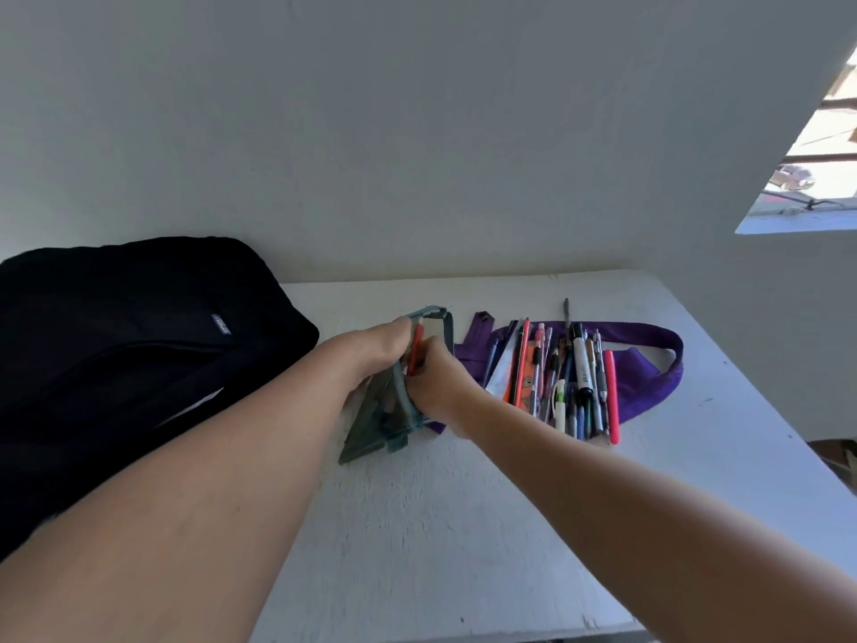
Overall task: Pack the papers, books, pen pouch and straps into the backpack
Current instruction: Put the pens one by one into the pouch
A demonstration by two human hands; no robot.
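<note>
A grey-green pen pouch [382,422] stands open on the white table [463,526]. My left hand [378,348] grips the pouch's upper edge. My right hand [438,387] pinches a red pen [416,348] at the pouch's mouth. A row of several pens and markers [563,378] lies to the right on top of a purple strap [649,364]. The black backpack [130,345] lies at the left, its zipper line partly open with something white showing inside.
A white wall runs along the table's far edge. A window opening [807,169] is at the upper right. The table's right edge drops off near a brownish object [834,452].
</note>
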